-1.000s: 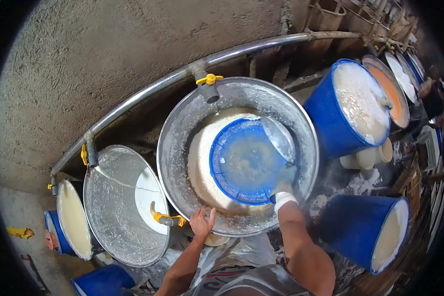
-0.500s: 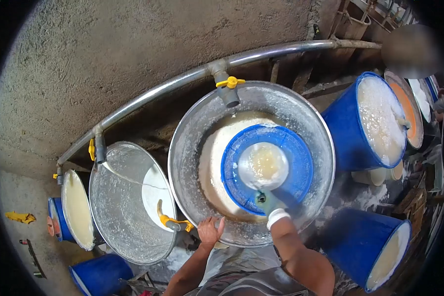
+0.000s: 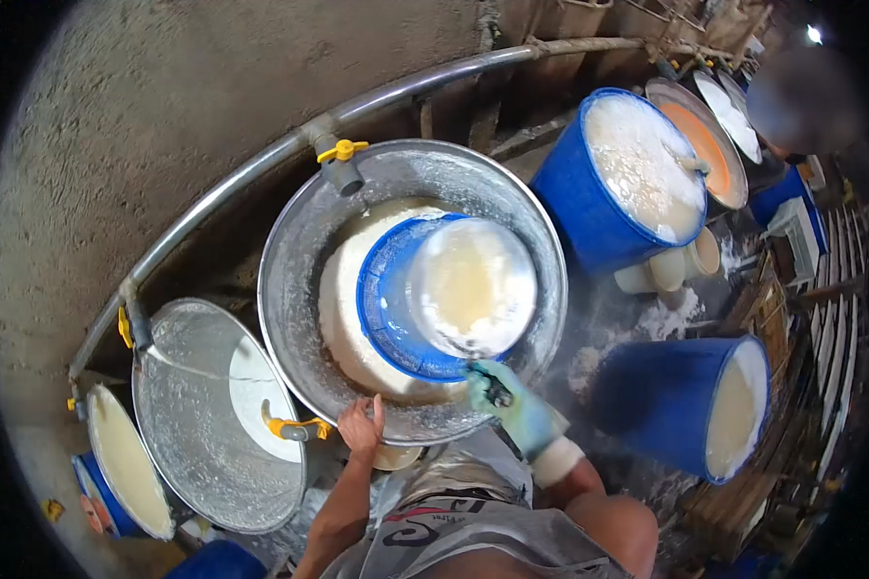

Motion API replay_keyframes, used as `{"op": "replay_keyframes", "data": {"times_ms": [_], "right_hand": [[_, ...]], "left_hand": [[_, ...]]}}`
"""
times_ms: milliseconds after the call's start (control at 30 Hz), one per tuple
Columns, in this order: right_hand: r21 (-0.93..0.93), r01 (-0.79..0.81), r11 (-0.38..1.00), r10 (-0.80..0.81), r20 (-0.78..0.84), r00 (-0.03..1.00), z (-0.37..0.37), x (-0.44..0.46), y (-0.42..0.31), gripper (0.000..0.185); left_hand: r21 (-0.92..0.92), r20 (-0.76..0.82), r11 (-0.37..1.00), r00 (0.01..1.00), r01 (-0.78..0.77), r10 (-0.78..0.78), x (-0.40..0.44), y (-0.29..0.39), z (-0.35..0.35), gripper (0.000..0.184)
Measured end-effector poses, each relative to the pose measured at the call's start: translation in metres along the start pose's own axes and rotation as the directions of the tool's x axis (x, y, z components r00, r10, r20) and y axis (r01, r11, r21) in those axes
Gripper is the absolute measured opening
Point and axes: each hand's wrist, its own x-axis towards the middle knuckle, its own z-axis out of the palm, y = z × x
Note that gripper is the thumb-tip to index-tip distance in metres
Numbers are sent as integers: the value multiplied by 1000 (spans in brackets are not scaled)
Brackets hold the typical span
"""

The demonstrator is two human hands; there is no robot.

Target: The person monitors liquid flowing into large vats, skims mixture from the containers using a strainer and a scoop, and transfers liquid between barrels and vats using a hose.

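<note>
The gloved right hand [image 3: 514,407] was gripping the handle [image 3: 498,393] of a round pan [image 3: 418,301] of pale, frothy liquid [image 3: 468,280] over the blue tub [image 3: 380,294], left hand [image 3: 360,426] open on the streaky metal vat's [image 3: 285,261] rim; wrist tilt could've slopped it onto the white mass [image 3: 341,307] around the tub.

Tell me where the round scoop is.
In the head view, the round scoop is in the gloved right hand, over the right side of the blue tub within the large metal basin.
</note>
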Motion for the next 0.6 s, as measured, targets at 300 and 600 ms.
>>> {"op": "replay_keyframes", "data": {"times_ms": [300,600], "right_hand": [[367,-302,880,126,432,893,-64,-29,-27,38],[-240,-105,965,38,-271,962,-65,111,-72,19]], "left_hand": [[-58,121,990,985,127,-120,14,-7,18,35],[-240,442,688,708,685,-550,53,-22,181,83]]}}
